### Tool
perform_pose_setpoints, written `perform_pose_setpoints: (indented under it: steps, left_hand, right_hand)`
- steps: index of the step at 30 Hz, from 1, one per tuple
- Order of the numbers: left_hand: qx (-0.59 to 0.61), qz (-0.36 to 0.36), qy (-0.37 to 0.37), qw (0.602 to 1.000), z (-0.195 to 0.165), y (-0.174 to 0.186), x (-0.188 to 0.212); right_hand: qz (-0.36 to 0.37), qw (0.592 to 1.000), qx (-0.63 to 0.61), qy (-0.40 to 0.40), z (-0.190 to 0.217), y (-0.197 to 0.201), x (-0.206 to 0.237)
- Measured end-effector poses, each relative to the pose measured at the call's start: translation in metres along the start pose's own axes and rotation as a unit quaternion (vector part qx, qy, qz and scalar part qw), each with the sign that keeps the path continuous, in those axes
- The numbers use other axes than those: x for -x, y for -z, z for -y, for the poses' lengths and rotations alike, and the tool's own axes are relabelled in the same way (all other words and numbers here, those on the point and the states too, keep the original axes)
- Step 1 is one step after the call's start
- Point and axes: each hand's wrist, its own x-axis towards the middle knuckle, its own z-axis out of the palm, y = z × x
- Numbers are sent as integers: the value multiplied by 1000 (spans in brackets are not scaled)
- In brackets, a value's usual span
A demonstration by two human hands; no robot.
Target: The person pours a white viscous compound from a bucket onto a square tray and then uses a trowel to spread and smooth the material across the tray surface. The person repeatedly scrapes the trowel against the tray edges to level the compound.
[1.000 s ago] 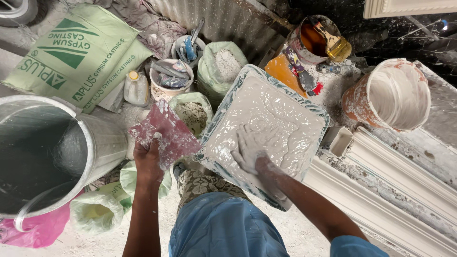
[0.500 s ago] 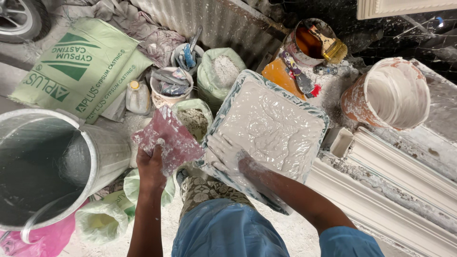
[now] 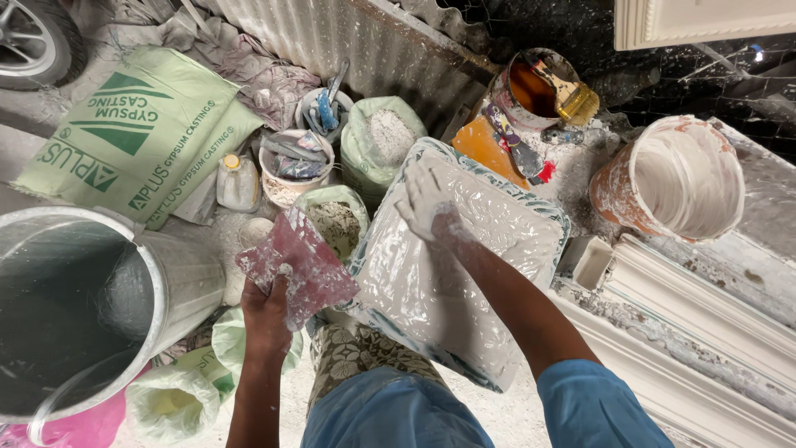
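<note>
My left hand (image 3: pixel 267 314) grips a flat pink scraper card (image 3: pixel 297 264) smeared with white plaster, holding it up just left of the mould. My right hand (image 3: pixel 429 205), coated in plaster, lies flat with fingers spread on the wet white plaster near the far left corner of a square mould (image 3: pixel 541 217) with a blue-green rim. The mould rests tilted across my lap, and wet plaster covers its whole face.
A big grey metal drum (image 3: pixel 178 278) stands at left. Green gypsum sacks (image 3: pixel 133 149), open powder bags (image 3: pixel 381 137), a tub of tools (image 3: pixel 292 166) and a small jug (image 3: pixel 237 182) sit behind. An orange-stained bucket (image 3: pixel 684 178), a tin with a brush (image 3: pixel 539 87) and white cornice mouldings (image 3: pixel 705 323) are at right.
My right hand has slid across the plaster from the mould's near side up to its far left corner. The left hand has kept hold of the pink card, shifting only slightly.
</note>
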Motion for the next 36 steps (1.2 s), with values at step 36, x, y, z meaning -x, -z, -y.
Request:
perform_pose_setpoints:
  steps: [36]
  left_hand:
    - [-63,48,45,996,17,-61,-24]
  right_hand:
    - [-281,602,-702,-256,-116,33,-7]
